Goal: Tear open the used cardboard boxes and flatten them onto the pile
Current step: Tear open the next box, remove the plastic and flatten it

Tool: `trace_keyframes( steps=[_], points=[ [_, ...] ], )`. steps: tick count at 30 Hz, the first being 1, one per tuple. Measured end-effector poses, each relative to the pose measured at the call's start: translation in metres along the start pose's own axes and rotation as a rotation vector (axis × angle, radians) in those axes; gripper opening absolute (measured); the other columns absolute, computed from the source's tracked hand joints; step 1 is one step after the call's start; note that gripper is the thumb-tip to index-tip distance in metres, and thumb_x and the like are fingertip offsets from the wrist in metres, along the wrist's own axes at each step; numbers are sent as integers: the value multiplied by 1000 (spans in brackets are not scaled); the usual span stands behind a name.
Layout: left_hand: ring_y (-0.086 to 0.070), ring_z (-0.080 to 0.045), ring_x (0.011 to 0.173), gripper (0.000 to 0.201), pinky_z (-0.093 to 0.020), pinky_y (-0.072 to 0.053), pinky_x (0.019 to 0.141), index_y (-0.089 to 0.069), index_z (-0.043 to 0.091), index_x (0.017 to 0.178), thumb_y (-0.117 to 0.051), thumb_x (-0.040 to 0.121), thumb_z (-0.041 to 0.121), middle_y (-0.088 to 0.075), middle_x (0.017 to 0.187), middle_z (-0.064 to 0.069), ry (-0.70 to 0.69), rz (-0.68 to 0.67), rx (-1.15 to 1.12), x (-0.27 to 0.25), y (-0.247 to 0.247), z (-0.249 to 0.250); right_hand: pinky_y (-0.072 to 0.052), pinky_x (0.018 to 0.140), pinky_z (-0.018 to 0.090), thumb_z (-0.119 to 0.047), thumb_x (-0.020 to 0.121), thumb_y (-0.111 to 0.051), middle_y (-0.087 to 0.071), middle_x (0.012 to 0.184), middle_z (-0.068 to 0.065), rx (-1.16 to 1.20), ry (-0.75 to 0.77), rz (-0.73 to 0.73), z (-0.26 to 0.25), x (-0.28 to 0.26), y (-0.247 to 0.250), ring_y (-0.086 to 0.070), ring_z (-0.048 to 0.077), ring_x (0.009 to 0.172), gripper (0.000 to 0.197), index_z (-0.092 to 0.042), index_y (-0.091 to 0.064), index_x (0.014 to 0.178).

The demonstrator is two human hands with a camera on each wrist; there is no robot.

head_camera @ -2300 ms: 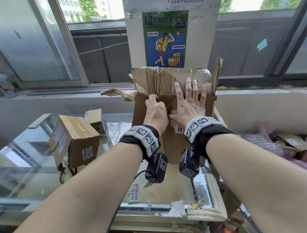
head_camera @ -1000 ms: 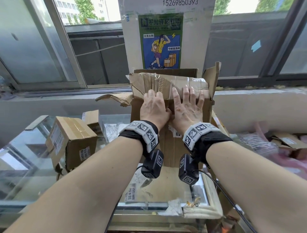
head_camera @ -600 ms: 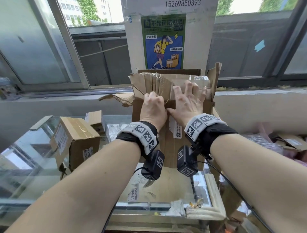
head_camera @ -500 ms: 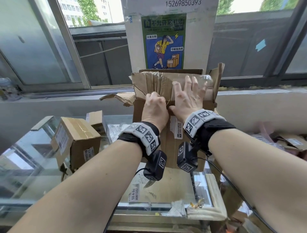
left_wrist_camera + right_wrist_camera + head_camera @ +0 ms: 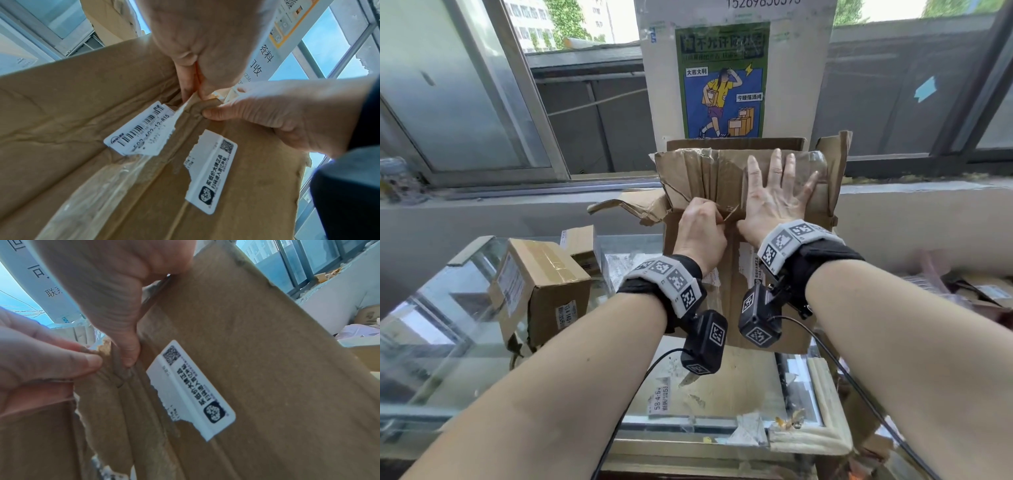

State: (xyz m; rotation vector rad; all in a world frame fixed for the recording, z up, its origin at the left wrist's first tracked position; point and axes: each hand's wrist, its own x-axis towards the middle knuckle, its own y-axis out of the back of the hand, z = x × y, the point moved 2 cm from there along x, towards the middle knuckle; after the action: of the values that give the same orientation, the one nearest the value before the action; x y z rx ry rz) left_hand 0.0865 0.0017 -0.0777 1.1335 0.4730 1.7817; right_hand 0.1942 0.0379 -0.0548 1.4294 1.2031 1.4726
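A big worn cardboard box (image 5: 731,274) stands upright on the glass counter, its crumpled top flap (image 5: 688,174) folded toward me. My left hand (image 5: 702,226) pinches a torn cardboard edge at the box's middle seam, just under the flap. Seen from the left wrist, its fingertips (image 5: 191,95) close on that edge above a torn white label (image 5: 141,129). My right hand (image 5: 777,195) lies flat on the flap with fingers spread. Its thumb (image 5: 129,356) presses the crease beside the other half of the label (image 5: 191,389).
A sealed small box (image 5: 541,287) and another (image 5: 580,243) sit on the glass counter (image 5: 448,342) to the left. Flat cardboard (image 5: 739,387) lies under the big box. A postered pillar (image 5: 722,78) and window ledge (image 5: 911,192) stand behind. Boxes and bags (image 5: 979,287) crowd the right.
My right hand has slid higher up the flap and its fingers have spread wider. My left hand has stayed at the seam, still pinching the torn edge.
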Motion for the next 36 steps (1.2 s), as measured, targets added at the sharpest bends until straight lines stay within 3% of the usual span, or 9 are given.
trace_keyframes(
  steps=[8,13,16,21,27,30,36],
  points=[
    [-57,-18,104,5,-8,-28,83,-66,5,81,-62,83,2,-66,109,-6,-23,-31,-108,-1,10,-9,9,112,62,-24,83,-62,17,157,12,24,11,-13,2,-4,3,17,33,145,97,-31,7,150],
    [-54,-21,99,6,-15,-35,82,-59,8,80,-59,84,3,-58,106,-10,1,-50,-105,-2,10,-9,7,111,63,-30,85,-62,11,158,11,25,26,-19,-1,-8,7,10,34,146,93,-27,4,151],
    [-48,-22,98,6,-25,-41,86,-53,11,85,-58,84,14,-49,103,-8,19,-68,-34,-2,7,-2,6,109,65,-37,85,-61,10,159,11,16,44,-17,-1,-12,9,10,33,146,93,-28,4,151],
    [-46,-21,100,26,-31,-42,84,-53,11,99,-62,85,31,-51,105,-6,-22,52,113,4,11,10,4,111,66,-32,87,-57,7,159,9,51,56,1,4,-14,11,9,34,145,86,-30,1,151],
    [-47,-25,106,14,-29,-39,89,-61,4,102,-57,91,12,-51,110,-12,-140,21,184,12,11,17,4,110,65,-39,83,-64,3,159,9,56,69,25,4,-11,12,7,34,146,88,-31,-7,150],
    [-48,-28,107,15,-32,-39,90,-59,2,104,-50,92,5,-51,112,-14,-76,-30,155,14,10,18,6,109,66,-40,78,-67,4,158,12,75,100,29,3,-7,18,9,34,145,91,-29,-12,149],
    [-51,-30,106,14,-33,-39,86,-52,3,106,-51,93,9,-54,111,-15,8,-136,95,10,16,23,9,109,67,-44,63,-81,12,158,13,133,156,-94,1,13,39,19,31,145,122,-30,3,151]
  ],
)
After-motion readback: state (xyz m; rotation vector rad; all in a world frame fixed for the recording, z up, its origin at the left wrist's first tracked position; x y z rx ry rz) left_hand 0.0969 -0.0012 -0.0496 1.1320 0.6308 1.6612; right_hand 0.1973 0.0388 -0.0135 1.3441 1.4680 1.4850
